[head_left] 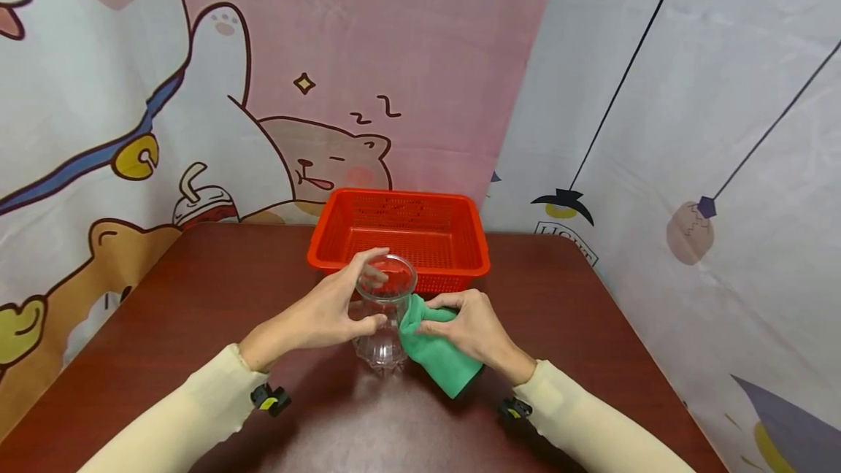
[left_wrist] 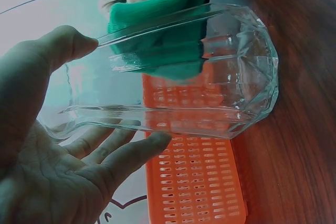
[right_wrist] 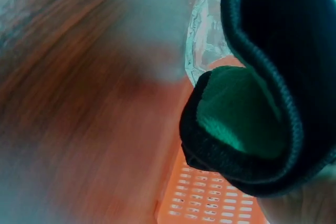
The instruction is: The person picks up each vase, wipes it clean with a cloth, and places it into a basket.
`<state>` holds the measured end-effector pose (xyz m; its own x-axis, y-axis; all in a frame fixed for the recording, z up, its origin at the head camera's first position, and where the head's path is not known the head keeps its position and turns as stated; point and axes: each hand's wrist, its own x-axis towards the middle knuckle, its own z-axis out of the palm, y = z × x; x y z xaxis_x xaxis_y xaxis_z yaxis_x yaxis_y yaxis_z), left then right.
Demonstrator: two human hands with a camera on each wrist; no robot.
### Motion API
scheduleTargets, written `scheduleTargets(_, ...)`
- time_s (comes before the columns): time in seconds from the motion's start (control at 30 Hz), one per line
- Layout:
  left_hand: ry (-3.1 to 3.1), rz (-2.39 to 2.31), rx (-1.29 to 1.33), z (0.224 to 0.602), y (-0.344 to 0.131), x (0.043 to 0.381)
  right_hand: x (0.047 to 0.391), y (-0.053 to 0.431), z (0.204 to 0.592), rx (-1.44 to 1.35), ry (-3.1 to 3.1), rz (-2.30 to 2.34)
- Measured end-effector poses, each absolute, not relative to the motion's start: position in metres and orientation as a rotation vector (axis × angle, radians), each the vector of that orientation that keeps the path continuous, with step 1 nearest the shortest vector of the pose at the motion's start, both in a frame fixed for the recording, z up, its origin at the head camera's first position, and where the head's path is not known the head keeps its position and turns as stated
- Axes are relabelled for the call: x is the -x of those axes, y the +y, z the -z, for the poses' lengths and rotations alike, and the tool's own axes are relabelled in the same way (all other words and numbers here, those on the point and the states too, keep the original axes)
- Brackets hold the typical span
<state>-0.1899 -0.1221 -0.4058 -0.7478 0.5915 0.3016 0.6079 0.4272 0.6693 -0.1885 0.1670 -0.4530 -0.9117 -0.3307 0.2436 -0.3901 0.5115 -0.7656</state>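
A clear glass vase (head_left: 382,350) with a flared rim and faceted base stands mid-table in the head view. My left hand (head_left: 322,312) holds it from the left, thumb on the near side and fingers round the far side. In the left wrist view the glass (left_wrist: 231,95) lies between thumb and fingers. My right hand (head_left: 479,327) pinches a green cloth (head_left: 447,363) against the vase's right side, and the cloth's lower corner hangs down. Close up in the right wrist view, the folded cloth (right_wrist: 241,111) shows a dark edge and hides most of the hand.
An orange-red perforated plastic basket (head_left: 450,280) sits right behind the vase, near the far edge of the dark brown table (head_left: 217,290). A cartoon-printed fabric backdrop (head_left: 447,79) rises behind and along the sides.
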Motion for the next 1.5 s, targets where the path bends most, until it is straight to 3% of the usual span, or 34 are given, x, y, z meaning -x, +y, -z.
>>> scheduleTargets(1.5,-2.617,1.251,1.131,0.407,-0.122,0.190,0.190,0.174,0.473,-0.834,-2.824,-1.039)
